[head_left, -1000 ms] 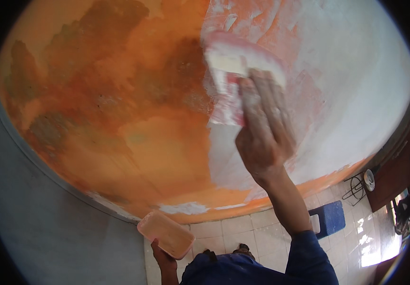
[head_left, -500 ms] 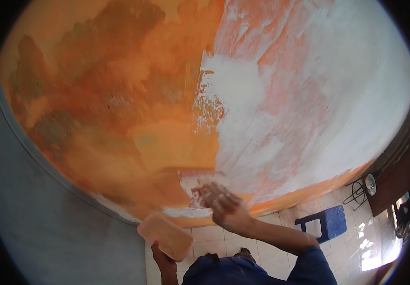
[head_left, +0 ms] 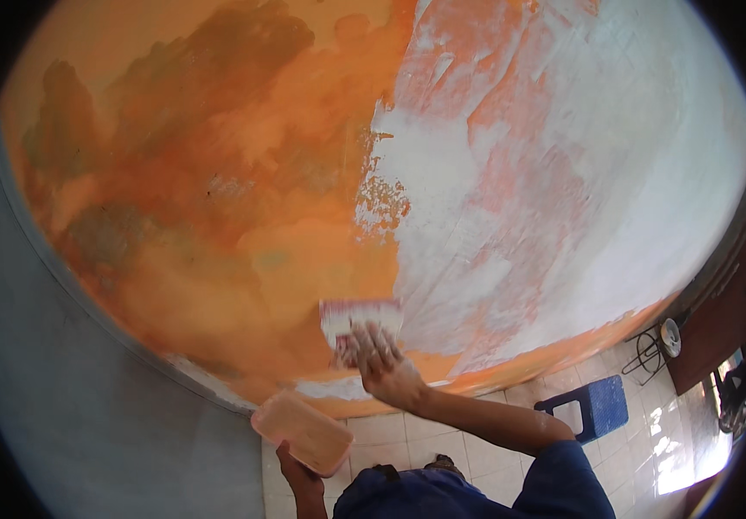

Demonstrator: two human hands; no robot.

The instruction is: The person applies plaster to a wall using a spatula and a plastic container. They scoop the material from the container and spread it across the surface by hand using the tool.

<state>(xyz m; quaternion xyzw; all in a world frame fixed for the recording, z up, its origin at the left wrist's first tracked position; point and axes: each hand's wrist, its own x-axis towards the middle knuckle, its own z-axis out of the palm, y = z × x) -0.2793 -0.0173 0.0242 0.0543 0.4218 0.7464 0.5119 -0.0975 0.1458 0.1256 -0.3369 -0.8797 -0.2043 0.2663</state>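
Your right hand (head_left: 386, 368) grips wide putty scraper (head_left: 360, 316), fingers clenched on handle, blade flat against orange wall (head_left: 217, 233) low near its base, at edge of white plastered patch (head_left: 563, 173). Your left hand (head_left: 299, 471) holds pink tray (head_left: 302, 431) from below, fingers wrapped under it, near left. Blue stool (head_left: 598, 406) on tiled floor (head_left: 407, 441), right.
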